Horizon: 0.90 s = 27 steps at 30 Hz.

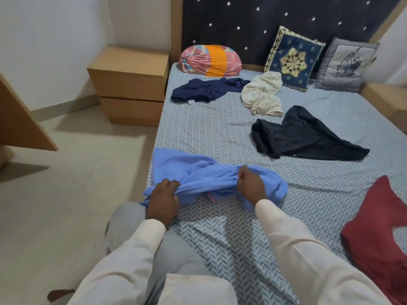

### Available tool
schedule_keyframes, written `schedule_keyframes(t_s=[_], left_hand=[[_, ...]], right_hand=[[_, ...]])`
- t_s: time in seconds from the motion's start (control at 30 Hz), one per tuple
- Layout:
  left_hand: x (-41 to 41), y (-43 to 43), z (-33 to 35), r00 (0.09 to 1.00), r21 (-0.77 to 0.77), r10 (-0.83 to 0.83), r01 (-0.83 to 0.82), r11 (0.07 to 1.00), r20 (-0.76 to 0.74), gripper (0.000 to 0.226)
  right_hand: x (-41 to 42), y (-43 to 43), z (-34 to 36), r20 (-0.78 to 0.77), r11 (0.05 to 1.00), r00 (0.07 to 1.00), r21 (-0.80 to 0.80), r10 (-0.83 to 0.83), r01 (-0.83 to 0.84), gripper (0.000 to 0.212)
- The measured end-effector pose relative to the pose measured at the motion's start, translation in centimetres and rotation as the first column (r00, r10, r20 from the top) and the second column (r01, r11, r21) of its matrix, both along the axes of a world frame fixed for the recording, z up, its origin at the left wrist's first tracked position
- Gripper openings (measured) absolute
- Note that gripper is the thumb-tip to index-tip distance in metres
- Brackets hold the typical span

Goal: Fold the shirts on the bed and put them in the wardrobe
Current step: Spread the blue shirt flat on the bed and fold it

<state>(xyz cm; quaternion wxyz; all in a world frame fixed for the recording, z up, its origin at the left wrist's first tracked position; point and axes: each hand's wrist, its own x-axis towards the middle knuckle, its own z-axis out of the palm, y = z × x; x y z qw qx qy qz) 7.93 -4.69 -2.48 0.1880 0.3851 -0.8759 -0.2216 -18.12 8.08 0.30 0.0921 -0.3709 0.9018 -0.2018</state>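
Over on the bed [209,128], near edge, left grip [164,197] and right grip [251,186] are each clenched on the bunched-up light blue shirt [191,168], so imo spread it flat and smooth it before any fold.

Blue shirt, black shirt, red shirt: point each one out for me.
blue shirt [176,165]: head view, on its flat far-left part.
black shirt [308,137]: head view, on the middle of the cloth.
red shirt [374,216]: head view, on its broad middle.
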Motion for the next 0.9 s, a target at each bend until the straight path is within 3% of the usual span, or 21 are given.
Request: schedule_keyframes(t_s=[0.13, 0.23, 0.33, 0.43, 0.5, 0.57, 0.67, 0.77, 0.9], left_hand=[[0.2, -0.6, 0.2, 0.984, -0.052, 0.167, -0.164, 0.985, 0.055, 0.027], [0.2, -0.8, 0.4, 0.98, 0.044, 0.201, -0.201, 0.979, 0.01, 0.027], [0.5, -1.4, -0.2, 0.975, 0.117, 0.218, -0.212, 0.97, -0.04, 0.03], [1.1, -2.1, -0.6, 0.975, 0.225, 0.223, -0.221, 0.949, 0.018, 0.019], [1.4, -2.0, 0.1, 0.984, 0.363, 0.158, -0.118, 0.924, -0.082, 0.014], [1.6, -1.7, 0.9, 0.966, 0.502, 0.132, -0.003, 0.865, -0.222, 0.016], [1.9, -1.1, 1.6, 0.916, 0.631, 0.2, 0.071, 0.773, -0.348, 0.012], [2.1, -0.9, 1.8, 0.853, 0.697, 0.286, 0.12, 0.706, -0.437, 0.013], [2.9, -0.5, 2.4, 0.791, 0.759, 0.379, 0.157, 0.631, -0.479, 0.019]], right_hand=[[-2.0, 1.2, 4.1, 0.206, 0.91, 0.962, -0.338, -0.178, 0.241, 0.013], [-3.8, 2.9, 6.4, 0.252, 0.875, 0.943, -0.379, -0.215, 0.301, 0.021], [-5.4, 4.8, 7.0, 0.282, 0.977, 0.952, -0.141, -0.116, 0.161, 0.024], [-6.7, 6.7, 6.4, 0.263, 0.991, 0.958, 0.105, -0.111, 0.086, 0.037], [-7.1, 7.4, 5.6, 0.17, 0.966, 0.973, 0.234, -0.154, 0.112, 0.045], [-6.3, 7.0, 4.8, 0.083, 0.96, 0.985, 0.249, -0.154, 0.129, 0.049], [-1.9, 4.6, 4.0, 0.099, 0.996, 0.992, 0.014, 0.082, -0.084, 0.045], [4.8, 1.0, 3.1, 0.292, 0.926, 0.88, -0.145, 0.375, -0.347, 0.049], [10.9, -4.2, 1.3, 0.206, 0.821, 0.8, -0.239, 0.564, -0.518, 0.043]])
